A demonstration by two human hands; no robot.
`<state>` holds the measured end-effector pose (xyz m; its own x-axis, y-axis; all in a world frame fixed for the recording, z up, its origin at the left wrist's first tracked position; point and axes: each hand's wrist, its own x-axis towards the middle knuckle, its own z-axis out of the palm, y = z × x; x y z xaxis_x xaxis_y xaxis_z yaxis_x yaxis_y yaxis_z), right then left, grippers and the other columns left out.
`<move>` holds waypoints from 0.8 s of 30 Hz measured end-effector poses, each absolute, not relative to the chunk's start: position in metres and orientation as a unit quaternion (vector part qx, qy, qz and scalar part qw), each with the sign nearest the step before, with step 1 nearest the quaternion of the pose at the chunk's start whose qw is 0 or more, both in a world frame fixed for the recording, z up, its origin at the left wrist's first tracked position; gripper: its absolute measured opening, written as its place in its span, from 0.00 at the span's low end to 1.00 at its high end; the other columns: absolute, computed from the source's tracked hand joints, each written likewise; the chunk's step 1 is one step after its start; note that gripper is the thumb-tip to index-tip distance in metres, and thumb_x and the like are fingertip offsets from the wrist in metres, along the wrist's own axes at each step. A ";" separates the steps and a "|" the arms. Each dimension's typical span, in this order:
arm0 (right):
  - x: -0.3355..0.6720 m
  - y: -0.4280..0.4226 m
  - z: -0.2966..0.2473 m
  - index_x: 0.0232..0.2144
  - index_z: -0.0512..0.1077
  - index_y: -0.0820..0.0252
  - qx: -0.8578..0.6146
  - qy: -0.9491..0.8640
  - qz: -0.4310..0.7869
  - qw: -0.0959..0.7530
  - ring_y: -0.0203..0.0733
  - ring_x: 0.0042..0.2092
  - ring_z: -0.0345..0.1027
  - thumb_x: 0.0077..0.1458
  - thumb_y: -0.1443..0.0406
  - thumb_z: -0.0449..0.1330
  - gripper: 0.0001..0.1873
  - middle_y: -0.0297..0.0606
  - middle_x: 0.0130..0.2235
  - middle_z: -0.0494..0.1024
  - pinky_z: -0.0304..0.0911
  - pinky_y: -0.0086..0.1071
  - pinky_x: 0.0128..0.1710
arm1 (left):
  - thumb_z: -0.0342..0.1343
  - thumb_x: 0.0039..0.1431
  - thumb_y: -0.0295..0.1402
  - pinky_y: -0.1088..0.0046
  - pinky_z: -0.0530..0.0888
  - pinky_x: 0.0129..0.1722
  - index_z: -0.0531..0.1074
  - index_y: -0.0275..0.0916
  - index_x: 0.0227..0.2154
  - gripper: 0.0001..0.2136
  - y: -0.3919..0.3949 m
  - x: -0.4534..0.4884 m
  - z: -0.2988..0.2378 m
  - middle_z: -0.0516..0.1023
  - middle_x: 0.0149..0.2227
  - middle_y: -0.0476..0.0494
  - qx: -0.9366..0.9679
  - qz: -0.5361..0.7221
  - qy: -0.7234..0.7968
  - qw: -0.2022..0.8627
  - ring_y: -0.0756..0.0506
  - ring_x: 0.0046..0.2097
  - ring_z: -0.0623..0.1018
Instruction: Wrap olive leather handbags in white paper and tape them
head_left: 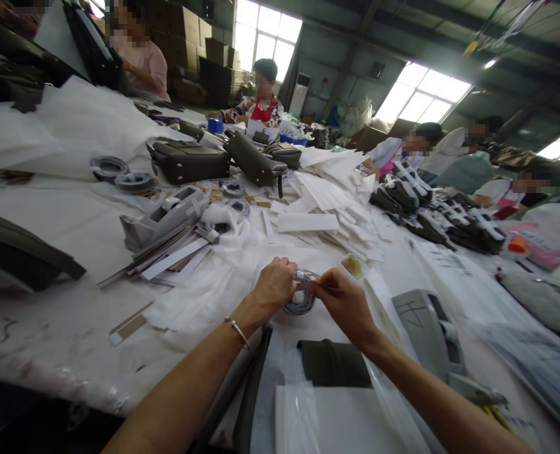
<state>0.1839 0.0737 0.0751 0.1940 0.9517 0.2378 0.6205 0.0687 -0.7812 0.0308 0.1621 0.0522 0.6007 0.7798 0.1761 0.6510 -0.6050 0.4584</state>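
1. Head view: a long white table (48, 328) spreads before me, cluttered from left to right.
2. Beyond the table's far side, a co-worker in a red apron (263, 111) leans over the work there.
3. A loose pile of white sheets (327, 192) covers the table ahead of me, slightly to the right.
4. Dark bags (192, 161) lie farther off, left of that pile.
5. Nearest me, a dark flap (334, 364) sits beside pale wrapping, below my wrists.
6. A grey tape dispenser (422, 315) lies on my right, past my forearm, with dark marks on its side.
7. My left grip (276, 284) is curled closed on the upper left of a grey roll (299, 309); my right grip (344, 296) is pinched at its right edge, fingertips together.
8. That roll is at the middle of the table, between my two hands; blur hides its finer detail.
9. A small tub (352, 266) with yellowish contents sits just beyond my right hand.
10. A thin silvery bracelet (237, 332) circles my left wrist.
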 end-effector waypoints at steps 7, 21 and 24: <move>0.179 0.088 0.068 0.31 0.72 0.57 -0.529 -0.816 -0.117 0.202 0.49 0.43 0.69 0.54 0.75 0.56 0.10 0.43 0.40 0.79 0.64 0.42 0.44 | 0.52 0.56 0.24 0.65 0.70 0.50 0.72 0.36 0.40 0.09 0.164 0.034 0.045 0.77 0.43 0.37 0.878 0.191 0.410 0.158 0.39 0.48 0.74; 0.193 0.120 0.025 0.35 0.66 0.57 -0.564 -0.787 -0.030 0.250 0.45 0.36 0.70 0.51 0.75 0.54 0.10 0.39 0.34 0.76 0.66 0.35 0.37 | 0.49 0.53 0.20 0.64 0.70 0.49 0.65 0.32 0.54 0.23 0.160 0.035 0.045 0.76 0.47 0.33 0.861 0.200 0.430 0.185 0.38 0.50 0.74; 0.200 0.122 0.022 0.42 0.66 0.59 -0.521 -0.802 -0.039 0.290 0.46 0.38 0.70 0.55 0.71 0.55 0.11 0.41 0.37 0.76 0.67 0.37 0.39 | 0.53 0.50 0.22 0.67 0.69 0.50 0.67 0.34 0.52 0.23 0.169 0.028 0.049 0.76 0.48 0.36 0.857 0.225 0.387 0.256 0.40 0.50 0.74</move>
